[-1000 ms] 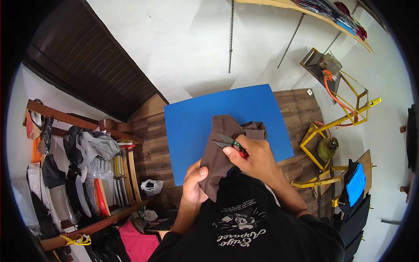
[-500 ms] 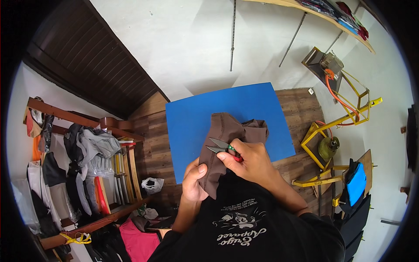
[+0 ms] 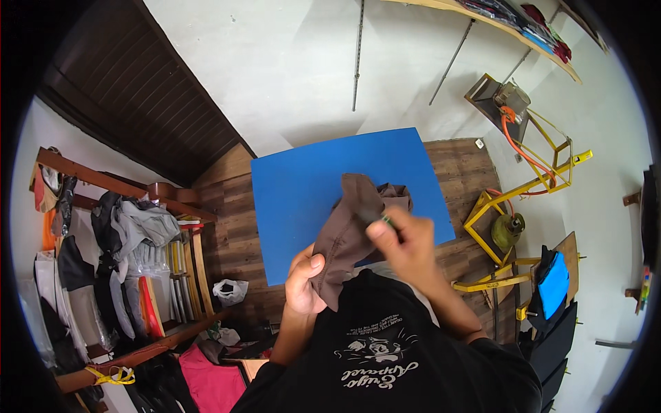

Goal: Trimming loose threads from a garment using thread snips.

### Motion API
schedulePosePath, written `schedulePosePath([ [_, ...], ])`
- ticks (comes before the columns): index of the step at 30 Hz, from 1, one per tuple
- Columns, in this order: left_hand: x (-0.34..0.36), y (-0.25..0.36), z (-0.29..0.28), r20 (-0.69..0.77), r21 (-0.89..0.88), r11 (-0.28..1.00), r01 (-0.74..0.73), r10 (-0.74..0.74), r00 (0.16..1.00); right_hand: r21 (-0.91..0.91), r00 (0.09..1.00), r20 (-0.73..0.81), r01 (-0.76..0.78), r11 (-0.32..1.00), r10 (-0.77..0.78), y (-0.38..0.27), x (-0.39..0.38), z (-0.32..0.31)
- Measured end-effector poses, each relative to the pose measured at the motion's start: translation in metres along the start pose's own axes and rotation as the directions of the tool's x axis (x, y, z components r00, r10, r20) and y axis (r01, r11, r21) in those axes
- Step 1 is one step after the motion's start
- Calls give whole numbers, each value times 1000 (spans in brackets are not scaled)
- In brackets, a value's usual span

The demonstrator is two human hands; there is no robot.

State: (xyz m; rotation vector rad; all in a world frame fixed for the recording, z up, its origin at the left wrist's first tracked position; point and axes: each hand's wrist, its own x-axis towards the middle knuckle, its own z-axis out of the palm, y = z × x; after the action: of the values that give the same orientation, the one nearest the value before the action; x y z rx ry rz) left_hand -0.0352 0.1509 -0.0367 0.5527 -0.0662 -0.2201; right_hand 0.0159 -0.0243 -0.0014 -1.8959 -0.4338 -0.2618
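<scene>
**Lighting and Image Quality: Head Camera**

The scene was evenly and brightly lit by diffuse light; the white wall (image 3: 289, 76) appeared pale and nearly shadow-free, with no glare spots. Soft, faint shadows fell beneath the wall rails. The blue mat (image 3: 303, 186) was rendered saturated and uniform. Strong fisheye distortion was present: the shelf (image 3: 482, 14) at upper right and the rack (image 3: 117, 199) at left curved toward the rim. A black vignette enclosed the circular picture on all sides. The right hand (image 3: 403, 241) was smeared by motion blur, its fingers indistinct. The left hand (image 3: 303, 282) was sharper. The dark shirt (image 3: 385, 351) at the lower edge showed little detail.
</scene>
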Motion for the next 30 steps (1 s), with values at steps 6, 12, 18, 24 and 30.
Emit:
schedulePosePath([
  [6, -3, -2, -9, 73, 12, 997, 71, -72, 995, 306, 694, 512, -698, 648, 506, 27, 39, -23],
  [12, -6, -13, -40, 13, -94, 996, -4, 5, 1000, 481, 789, 437, -610, 630, 431, 29, 41, -16],
  [18, 10, -52, -79, 13, -579, 810, -92, 122, 992, 619, 860, 272, -499, 606, 431, 26, 40, -8],
  [24, 22, -57, -74, 43, -641, 767, -4, 41, 998, 647, 869, 190, -460, 608, 457, 30, 48, -6],
  [30, 26, -36, -49, 137, -667, 736, 115, -31, 990, 640, 880, 131, -427, 638, 457, 41, 64, -12],
])
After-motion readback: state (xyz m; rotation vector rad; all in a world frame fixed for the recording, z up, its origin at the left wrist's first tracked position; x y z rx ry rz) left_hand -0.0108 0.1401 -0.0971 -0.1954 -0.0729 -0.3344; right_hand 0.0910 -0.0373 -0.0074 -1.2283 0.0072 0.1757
